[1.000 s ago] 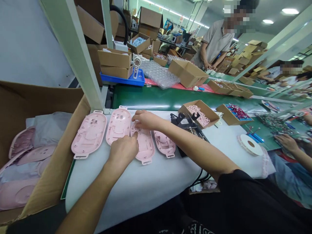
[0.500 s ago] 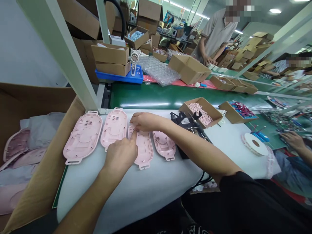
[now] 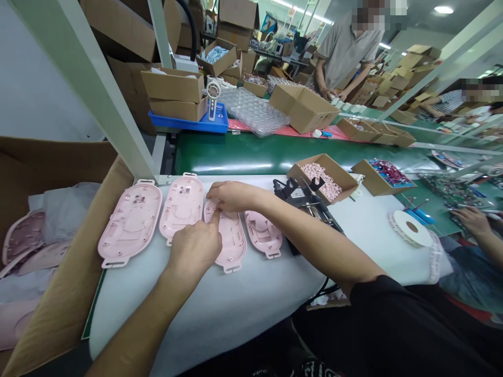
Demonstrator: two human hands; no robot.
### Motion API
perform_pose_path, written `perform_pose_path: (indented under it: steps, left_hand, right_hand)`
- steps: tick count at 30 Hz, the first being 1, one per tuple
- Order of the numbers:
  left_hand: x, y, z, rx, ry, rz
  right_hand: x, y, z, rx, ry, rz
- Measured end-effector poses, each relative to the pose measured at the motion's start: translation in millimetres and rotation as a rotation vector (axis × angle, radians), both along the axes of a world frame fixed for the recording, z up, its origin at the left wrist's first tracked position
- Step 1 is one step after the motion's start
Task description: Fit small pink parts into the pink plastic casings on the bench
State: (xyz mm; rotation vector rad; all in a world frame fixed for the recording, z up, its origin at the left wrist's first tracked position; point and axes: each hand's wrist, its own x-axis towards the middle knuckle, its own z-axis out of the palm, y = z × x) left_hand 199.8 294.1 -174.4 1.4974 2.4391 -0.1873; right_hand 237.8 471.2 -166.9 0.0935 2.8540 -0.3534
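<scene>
Several pink plastic shells lie in a row on the white-covered table. My left hand (image 3: 196, 246) has its index finger stretched onto the upper part of the third shell (image 3: 231, 243), the other fingers curled in. From the right, my right hand (image 3: 226, 196) reaches over the top of that same shell, fingers bent down and closed at its upper end; whatever they hold is too small to make out. Left of my hands are the second shell (image 3: 183, 201) and the first shell (image 3: 131, 225). A smaller pink shell (image 3: 263, 233) lies beneath my right forearm.
A black fixture (image 3: 301, 196) stands right of the shells, by a box of small pink parts (image 3: 341, 180). Farther right are a box of wires (image 3: 373, 178) and a label roll (image 3: 411, 229). A large carton (image 3: 74, 246) is at left. People work across and at right.
The view has shifted slightly. Both my hands keep nearly the same place on the third shell. The person across the belt has moved their hands a little.
</scene>
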Motion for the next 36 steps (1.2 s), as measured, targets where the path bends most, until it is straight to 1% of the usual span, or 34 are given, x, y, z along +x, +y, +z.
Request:
perform_pose_path:
  steps: [3, 7, 10, 11, 12, 13, 14, 15, 16, 17, 18, 19, 21, 24, 26, 29, 33, 36]
  left_hand:
    - [0.6, 3.0, 0.4, 0.002, -0.025, 0.006]
    - [0.4, 8.9, 2.6, 0.022, -0.041, 0.010]
    - [-4.6, 4.8, 3.6, 0.048, -0.042, 0.027]
    - [-6.7, -0.1, 3.5, 0.114, -0.101, 0.060]
    - [-8.4, -6.7, 3.1, 0.236, -0.231, 0.123]
    - [-9.2, -14.8, 2.3, 0.410, -0.438, 0.218]
    - [-8.5, -23.8, 1.4, 0.617, -0.705, 0.339]
    - [-6.2, -32.8, 0.1, 0.825, -0.995, 0.472]
    - [-2.4, -41.0, -1.2, 0.999, -1.259, 0.602]
    - [2.5, -47.8, -2.7, 1.119, -1.463, 0.713]
    - [8.1, -52.9, -4.4, 1.200, -1.603, 0.802]
    - [13.7, -56.1, -6.3, 1.252, -1.683, 0.869]
    - [23.2, -58.2, -10.4, 1.320, -1.713, 0.959]
    - [30.9, -56.5, -17.1, 1.389, -1.649, 1.015]
    - [32.7, -55.8, -21.1, 1.422, -1.625, 1.045]
    - [33.0, -56.8, -25.1, 1.434, -1.610, 1.080]
    - [32.6, -59.7, -24.0, 1.416, -1.647, 1.057]
    - [31.6, -62.9, -21.3, 1.369, -1.695, 1.082]
  right_hand:
    - [-4.1, -3.3, 2.6, 0.035, -0.037, -0.003]
    - [-19.1, -7.9, 9.0, 0.087, -0.121, -0.021]
    - [-24.4, -13.3, 22.6, 0.130, -0.163, -0.034]
    - [-21.8, -16.8, 29.0, 0.148, -0.145, -0.036]
    - [-16.6, -21.7, 35.7, 0.156, -0.084, -0.040]
    - [-8.9, -28.1, 42.2, 0.138, 0.026, -0.042]
    - [0.8, -35.8, 47.9, 0.088, 0.169, -0.037]
    - [11.8, -44.4, 52.2, 0.005, 0.320, -0.020]
    - [23.1, -53.3, 54.9, -0.101, 0.454, 0.010]
    - [34.0, -62.1, 55.8, -0.211, 0.545, 0.052]
    - [43.5, -70.5, 55.0, -0.302, 0.582, 0.098]
    - [51.3, -78.3, 52.7, -0.355, 0.572, 0.141]
    - [61.0, -91.8, 45.6, -0.372, 0.514, 0.184]
    - [64.4, -107.0, 35.8, -0.282, 0.458, 0.164]
    - [63.7, -113.8, 32.7, -0.214, 0.442, 0.145]
    - [62.4, -119.7, 31.7, -0.140, 0.417, 0.147]
    - [58.5, -123.6, 32.5, -0.034, 0.367, 0.161]
    - [53.8, -127.6, 36.6, -0.034, 0.370, 0.219]
